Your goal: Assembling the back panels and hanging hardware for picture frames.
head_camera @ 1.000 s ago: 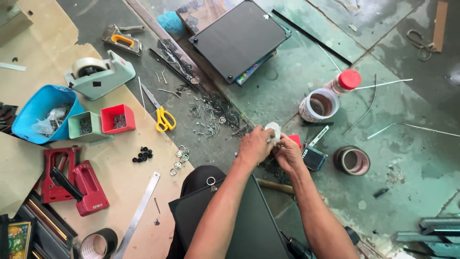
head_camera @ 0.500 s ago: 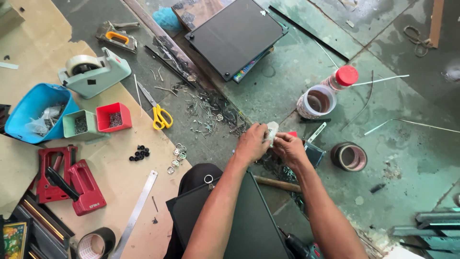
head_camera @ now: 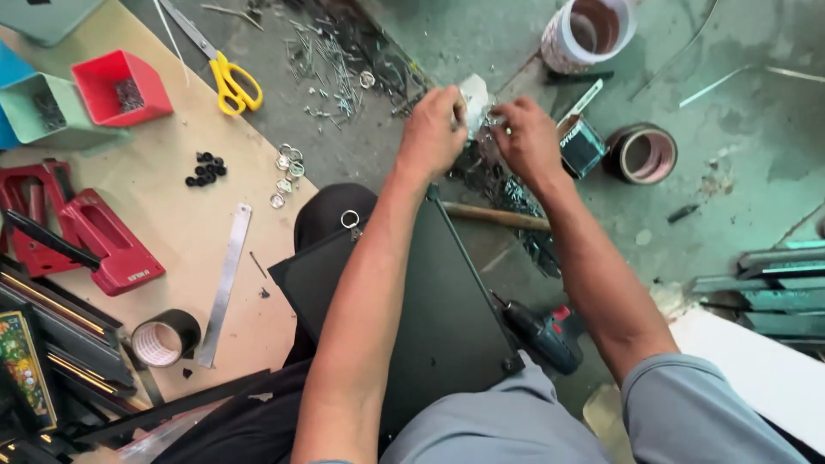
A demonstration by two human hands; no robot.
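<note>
Hands meet over the green floor: our left hand (head_camera: 434, 131) pinches a small white piece (head_camera: 473, 91), our right hand (head_camera: 526, 137) fingers closed on small metal bits (head_camera: 491, 120), near the tape roll (head_camera: 640, 155).

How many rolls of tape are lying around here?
3 rolls. A white roll lies at the top, a dark roll sits right of the right hand, and a black roll rests on the board at lower left. Others may be hidden or out of frame.
</note>
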